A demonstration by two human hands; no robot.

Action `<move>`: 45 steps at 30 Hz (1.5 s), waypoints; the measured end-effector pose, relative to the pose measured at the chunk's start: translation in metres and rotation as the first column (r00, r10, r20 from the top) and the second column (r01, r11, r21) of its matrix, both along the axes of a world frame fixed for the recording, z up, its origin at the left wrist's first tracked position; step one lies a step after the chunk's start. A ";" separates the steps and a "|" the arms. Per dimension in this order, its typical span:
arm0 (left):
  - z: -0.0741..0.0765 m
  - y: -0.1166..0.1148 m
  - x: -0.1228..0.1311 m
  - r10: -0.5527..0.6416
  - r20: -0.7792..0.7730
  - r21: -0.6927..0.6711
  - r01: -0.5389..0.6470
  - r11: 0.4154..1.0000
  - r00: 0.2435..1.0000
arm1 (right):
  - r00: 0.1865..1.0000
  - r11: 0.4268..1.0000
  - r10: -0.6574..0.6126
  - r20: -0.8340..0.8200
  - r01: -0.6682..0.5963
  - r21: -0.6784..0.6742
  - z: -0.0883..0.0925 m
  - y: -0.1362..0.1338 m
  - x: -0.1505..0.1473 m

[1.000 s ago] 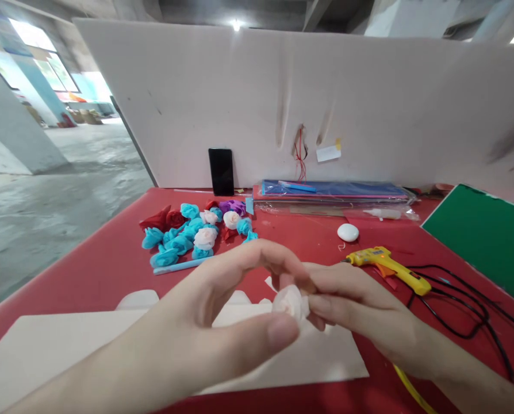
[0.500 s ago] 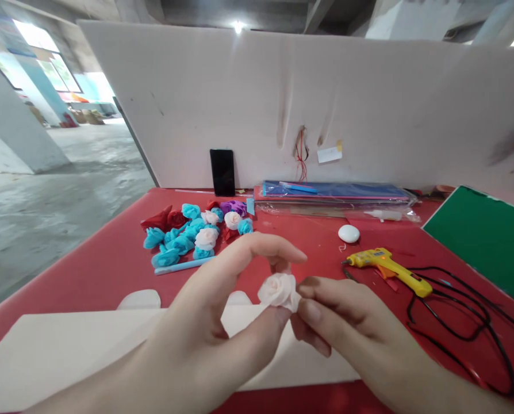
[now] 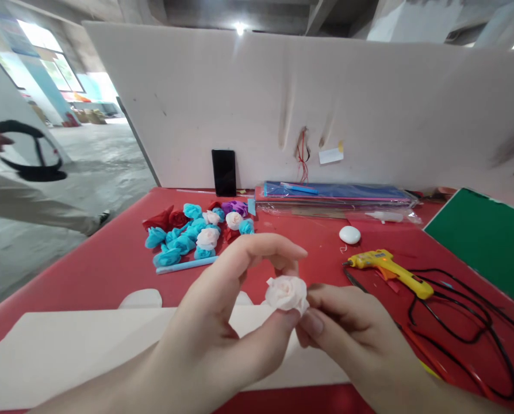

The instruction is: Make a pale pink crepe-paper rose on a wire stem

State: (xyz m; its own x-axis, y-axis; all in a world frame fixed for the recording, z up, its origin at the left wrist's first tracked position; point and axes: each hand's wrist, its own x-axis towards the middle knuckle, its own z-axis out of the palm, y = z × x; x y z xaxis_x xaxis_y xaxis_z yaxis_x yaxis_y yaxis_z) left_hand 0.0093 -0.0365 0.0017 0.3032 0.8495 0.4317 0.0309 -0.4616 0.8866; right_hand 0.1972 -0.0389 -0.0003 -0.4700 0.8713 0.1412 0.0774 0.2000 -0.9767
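Observation:
A pale pink paper rose is held up between my two hands, above a cream paper strip. My left hand curls around its left side, the thumb pressed under the bloom and the index finger arched above it. My right hand pinches the rose's right edge between thumb and fingers; the pinched part is hidden. Beyond my left hand lies a pile of finished paper roses in blue, pale pink, red and purple.
A yellow glue gun with a looping black cable lies at right, near a white oval object and a green board. A phone leans on the white partition. At far left a person's leg and a black ring-shaped object show.
The rose and my hands have shifted slightly right, and the bloom has turned a little. A person carrying the black ring-shaped object has come into view at left.

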 end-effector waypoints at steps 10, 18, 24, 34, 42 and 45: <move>0.003 0.009 0.016 0.015 0.092 -0.102 -0.005 0.995 0.996 | 0.986 0.988 -0.137 0.092 0.130 0.079 0.002 0.005 -0.010; -0.006 0.006 0.011 -0.101 0.214 -0.215 0.148 0.965 0.971 | 0.989 0.989 0.021 -0.146 -0.043 -0.144 0.000 -0.001 0.000; -0.004 0.009 0.013 -0.251 0.467 -0.329 0.430 0.841 0.848 | 0.890 0.917 0.173 -0.422 -0.301 -0.260 -0.012 0.000 0.004; -0.006 0.014 0.020 -0.288 0.593 -0.332 0.554 0.763 0.752 | 0.662 0.712 0.198 -0.723 -0.604 -0.358 -0.019 0.001 0.002; -0.008 0.016 0.017 -0.305 0.623 -0.324 0.592 0.738 0.720 | 0.682 0.699 0.318 -0.658 -0.638 -0.324 -0.023 0.003 -0.001; -0.008 0.018 0.018 -0.291 0.630 -0.329 0.587 0.740 0.720 | 0.699 0.702 0.319 -0.640 -0.628 -0.336 -0.023 0.004 -0.001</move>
